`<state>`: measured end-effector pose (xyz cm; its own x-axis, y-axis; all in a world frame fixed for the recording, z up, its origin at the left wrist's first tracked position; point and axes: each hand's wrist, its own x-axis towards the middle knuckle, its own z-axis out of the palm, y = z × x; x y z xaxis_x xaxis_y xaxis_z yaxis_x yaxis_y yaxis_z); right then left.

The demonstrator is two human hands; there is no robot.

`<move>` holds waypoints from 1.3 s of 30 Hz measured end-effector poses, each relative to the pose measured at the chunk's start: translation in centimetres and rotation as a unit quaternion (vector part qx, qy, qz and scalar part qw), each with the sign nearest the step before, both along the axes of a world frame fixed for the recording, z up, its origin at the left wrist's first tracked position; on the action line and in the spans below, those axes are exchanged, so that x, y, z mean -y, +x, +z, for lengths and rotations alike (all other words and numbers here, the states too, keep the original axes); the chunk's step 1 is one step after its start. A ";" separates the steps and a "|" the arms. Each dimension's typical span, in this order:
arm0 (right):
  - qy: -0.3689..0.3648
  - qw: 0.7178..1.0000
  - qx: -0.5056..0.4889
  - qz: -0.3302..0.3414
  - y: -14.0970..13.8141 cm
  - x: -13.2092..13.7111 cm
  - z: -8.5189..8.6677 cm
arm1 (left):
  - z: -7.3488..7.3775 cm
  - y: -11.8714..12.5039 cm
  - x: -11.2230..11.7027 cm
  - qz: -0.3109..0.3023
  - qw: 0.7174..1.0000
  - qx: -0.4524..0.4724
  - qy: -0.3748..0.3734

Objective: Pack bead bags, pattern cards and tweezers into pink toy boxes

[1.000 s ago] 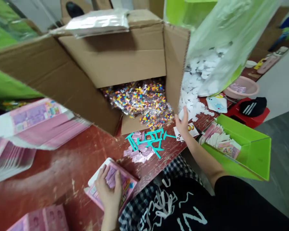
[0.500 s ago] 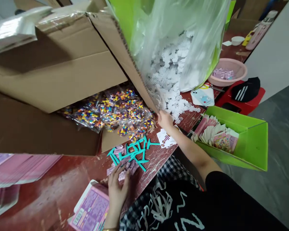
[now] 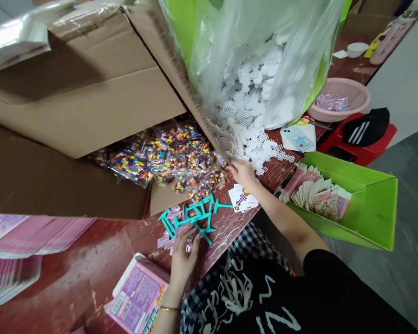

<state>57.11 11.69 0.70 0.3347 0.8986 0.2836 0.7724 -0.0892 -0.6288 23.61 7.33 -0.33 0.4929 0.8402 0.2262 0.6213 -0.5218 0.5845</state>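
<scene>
Left hand [image 3: 183, 257] shifted forward, pink packets [image 3: 164, 241] under its fingers [image 3: 188, 235]

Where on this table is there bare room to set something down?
The widest bare patch of table lies between the pink carton stacks, the cardboard box flap and the pink box. A thin strip runs along the near edge below the teal sticks. Crowded: around the left hand on the pink packets, and the right hand by the white pieces.
</scene>
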 end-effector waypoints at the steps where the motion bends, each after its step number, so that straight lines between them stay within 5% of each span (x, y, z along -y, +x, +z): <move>1: 0.007 1.000 0.001 0.025 -0.7 0.0 -0.1 | 0.4 0.9 -0.4 -0.009 1.000 0.004 -0.003; 4: 0.015 0.998 -0.005 0.055 -1.1 -0.6 -0.7 | 2.7 4.6 -1.8 -0.051 0.998 0.021 0.013; 7: -0.045 0.994 0.019 0.096 1.3 -2.2 -1.1 | 5.1 8.1 -2.8 -0.080 0.995 0.045 0.040; 10: -0.085 0.981 0.073 0.159 3.5 -4.1 -1.1 | 6.0 9.4 -2.8 -0.104 0.992 0.046 0.053; 17: -0.065 0.956 0.200 0.204 4.2 -6.9 -1.5 | 3.2 4.7 -1.7 -0.081 0.996 -0.002 0.029; 26: -0.024 0.905 0.343 0.252 11.2 -10.7 0.9 | 1.1 -0.9 -0.1 -0.016 1.000 -0.004 -0.014; 31: -0.085 0.848 0.404 0.333 8.3 -9.3 -0.1 | 0.8 -1.0 0.1 -0.014 1.000 0.000 -0.021; 39: -0.157 0.860 0.392 0.288 4.8 -7.6 -1.3 | 1.0 -0.8 0.4 -0.013 1.000 0.010 -0.017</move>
